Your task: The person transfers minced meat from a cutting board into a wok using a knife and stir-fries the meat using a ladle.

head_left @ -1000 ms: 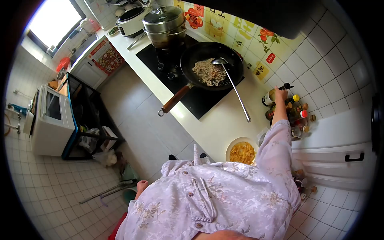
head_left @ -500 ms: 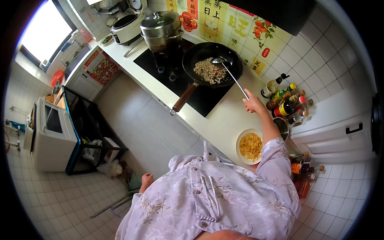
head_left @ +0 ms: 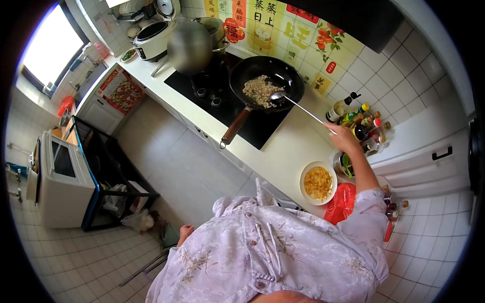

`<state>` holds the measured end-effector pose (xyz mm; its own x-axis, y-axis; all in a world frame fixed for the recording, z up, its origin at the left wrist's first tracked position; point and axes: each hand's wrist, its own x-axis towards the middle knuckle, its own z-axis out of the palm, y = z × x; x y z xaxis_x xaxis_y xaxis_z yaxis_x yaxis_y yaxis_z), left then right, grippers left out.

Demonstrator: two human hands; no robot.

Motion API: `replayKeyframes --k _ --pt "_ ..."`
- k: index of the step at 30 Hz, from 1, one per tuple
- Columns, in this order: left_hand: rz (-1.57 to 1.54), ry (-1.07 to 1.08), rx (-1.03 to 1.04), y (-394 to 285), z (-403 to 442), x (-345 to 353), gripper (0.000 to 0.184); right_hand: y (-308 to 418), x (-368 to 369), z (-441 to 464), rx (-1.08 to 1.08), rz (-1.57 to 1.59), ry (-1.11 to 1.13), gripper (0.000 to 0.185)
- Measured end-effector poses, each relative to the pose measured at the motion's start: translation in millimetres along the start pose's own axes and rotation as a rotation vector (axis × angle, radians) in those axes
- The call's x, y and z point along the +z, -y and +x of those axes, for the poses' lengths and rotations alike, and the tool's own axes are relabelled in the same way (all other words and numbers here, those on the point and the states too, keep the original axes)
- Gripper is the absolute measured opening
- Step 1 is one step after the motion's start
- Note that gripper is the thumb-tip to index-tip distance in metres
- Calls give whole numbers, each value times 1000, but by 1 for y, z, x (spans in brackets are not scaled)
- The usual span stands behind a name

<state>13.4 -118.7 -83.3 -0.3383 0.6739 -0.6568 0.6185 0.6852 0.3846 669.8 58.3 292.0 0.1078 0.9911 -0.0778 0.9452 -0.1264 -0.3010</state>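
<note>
My right hand [head_left: 344, 139] is closed around the handle end of a long metal ladle [head_left: 310, 113]. The ladle's head rests in cooked minced meat [head_left: 261, 91] inside a black wok [head_left: 288, 70]. The wok sits on the dark cooktop, its wooden handle [head_left: 237, 126] pointing toward the counter's front edge. Below my right forearm stands a white bowl [head_left: 302, 188] of yellow shredded food [head_left: 318, 183]. My left hand [head_left: 185, 233] hangs low beside my body, partly hidden; its visible fingers look curled, with nothing seen in them.
A lidded steel pot [head_left: 214, 30] stands behind the wok's left side, partly covered by a blur. Sauce bottles [head_left: 361, 118] line the wall at right, near a container with a green handle [head_left: 346, 164] and a red bag [head_left: 341, 202]. A rice cooker [head_left: 151, 43] is farther left.
My right hand has moved right and slightly down, drawing the ladle's head from the wok's far side toward its near right. The red bag and green handle have come into view.
</note>
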Motion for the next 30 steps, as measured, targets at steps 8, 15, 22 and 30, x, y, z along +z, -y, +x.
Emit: replayKeyframes --k 8,15,22,30 --pt "-262 61 36 -86 -45 -31 21 46 47 71 116 106 -108 39" --pt "-241 45 11 -74 -49 -24 20 35 18 30 137 113 59 42" --pt "-182 88 0 -2 2 26 19 12 -73 -13 99 -99 70 43" --pt "-258 58 19 -100 -43 -20 19 9 21 50 99 117 44 42"
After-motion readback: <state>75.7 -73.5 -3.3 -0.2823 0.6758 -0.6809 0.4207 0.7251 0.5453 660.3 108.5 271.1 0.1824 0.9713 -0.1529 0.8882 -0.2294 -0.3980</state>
